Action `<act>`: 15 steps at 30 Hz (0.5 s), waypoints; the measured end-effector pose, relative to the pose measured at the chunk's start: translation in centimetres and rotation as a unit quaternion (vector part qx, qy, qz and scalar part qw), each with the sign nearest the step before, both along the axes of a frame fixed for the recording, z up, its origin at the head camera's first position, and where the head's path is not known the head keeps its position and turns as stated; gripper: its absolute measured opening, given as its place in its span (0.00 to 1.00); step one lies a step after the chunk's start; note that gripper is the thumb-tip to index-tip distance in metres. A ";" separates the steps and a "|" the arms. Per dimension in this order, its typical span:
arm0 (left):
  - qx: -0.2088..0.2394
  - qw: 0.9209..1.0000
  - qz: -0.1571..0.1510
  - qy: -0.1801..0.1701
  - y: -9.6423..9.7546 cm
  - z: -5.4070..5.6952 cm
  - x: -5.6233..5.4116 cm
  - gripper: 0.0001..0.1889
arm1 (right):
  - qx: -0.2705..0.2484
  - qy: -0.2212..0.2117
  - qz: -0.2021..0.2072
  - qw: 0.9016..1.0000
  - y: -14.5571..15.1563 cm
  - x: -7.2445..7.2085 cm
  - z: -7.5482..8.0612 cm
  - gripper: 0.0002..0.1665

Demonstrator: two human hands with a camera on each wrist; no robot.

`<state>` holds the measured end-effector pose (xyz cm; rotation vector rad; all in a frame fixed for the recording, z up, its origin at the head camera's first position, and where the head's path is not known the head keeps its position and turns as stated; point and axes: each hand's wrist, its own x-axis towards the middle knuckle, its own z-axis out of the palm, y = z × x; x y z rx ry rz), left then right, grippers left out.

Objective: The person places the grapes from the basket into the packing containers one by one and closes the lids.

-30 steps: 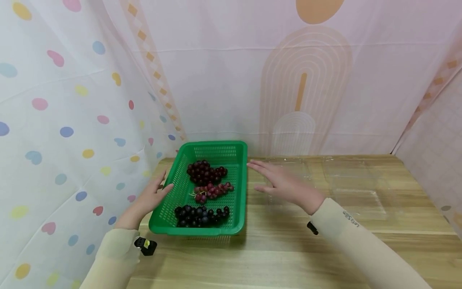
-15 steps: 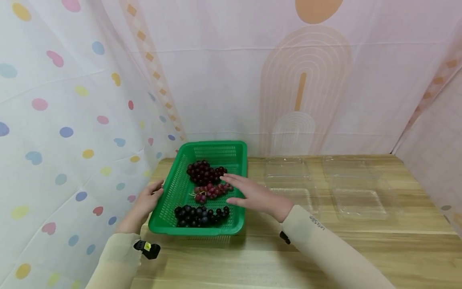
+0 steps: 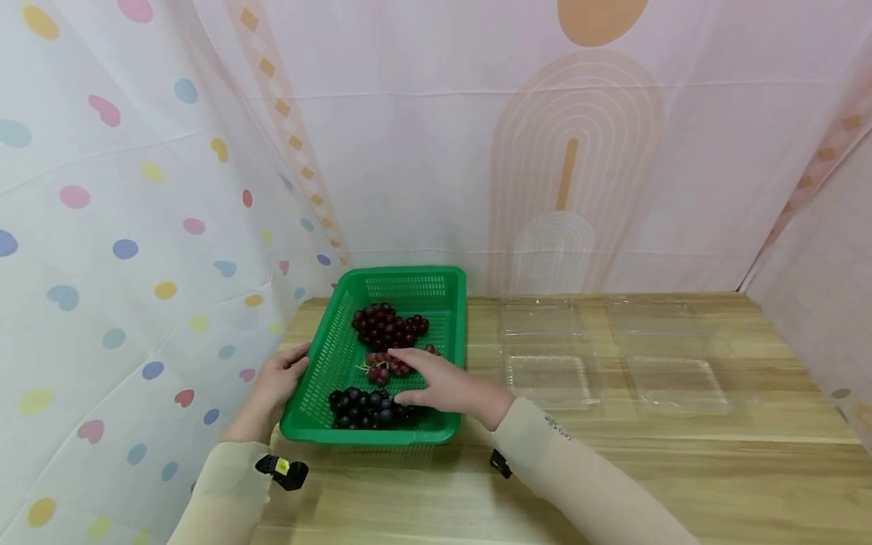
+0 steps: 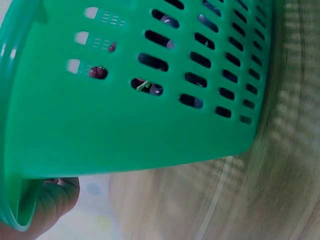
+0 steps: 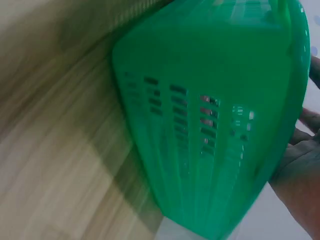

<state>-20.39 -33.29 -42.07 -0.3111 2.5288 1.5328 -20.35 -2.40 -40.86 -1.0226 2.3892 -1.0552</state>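
My left hand (image 3: 274,384) is at the left side of a green plastic basket (image 3: 459,341), fingers and thumb gripping its rim. In the left wrist view the basket's slotted wall (image 4: 100,135) hides most of that hand. My right hand (image 3: 439,386) hovers over the basket's right side with its fingers extended and holds nothing. Beneath it are red grapes (image 3: 378,369) and black grapes (image 3: 364,409), both partly covered by the hand. A dark red bunch of grapes (image 3: 381,325) lies farther back in the basket.
Clear plastic boxes with raised lids stand to the right, a nearer box (image 3: 550,378) and one farther right (image 3: 677,382). The wooden table (image 3: 409,499) ends at a patterned curtain (image 3: 422,189) behind. A dotted curtain (image 3: 136,303) hangs on the left.
My right hand has moved left and toward me, from beside the basket to above the grapes. My left hand has closed in on the basket's left rim.
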 end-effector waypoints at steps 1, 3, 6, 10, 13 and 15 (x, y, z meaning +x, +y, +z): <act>-0.003 1.000 0.001 0.002 0.1 0.0 0.0 0.26 | 0.003 -0.007 -0.002 1.000 -0.2 0.1 -0.1 0.44; -0.010 1.000 0.004 0.009 0.2 0.1 0.0 0.25 | 0.008 -0.018 -0.007 1.000 -0.7 0.2 -0.2 0.44; -0.017 1.000 0.008 0.015 0.5 0.1 0.1 0.25 | 0.026 -0.024 -0.017 0.999 -1.3 0.4 -0.5 0.43; -0.012 1.000 0.012 0.021 0.5 0.0 0.1 0.25 | 0.056 -0.030 -0.027 0.998 -2.3 0.7 -0.8 0.42; -0.007 0.999 0.015 0.029 0.3 -0.3 0.1 0.26 | 0.072 -0.038 -0.030 0.996 -3.1 0.9 -0.9 0.42; -0.002 0.999 0.022 0.037 0.2 -0.5 0.2 0.26 | 0.083 -0.038 -0.030 0.995 -3.6 0.9 -1.0 0.42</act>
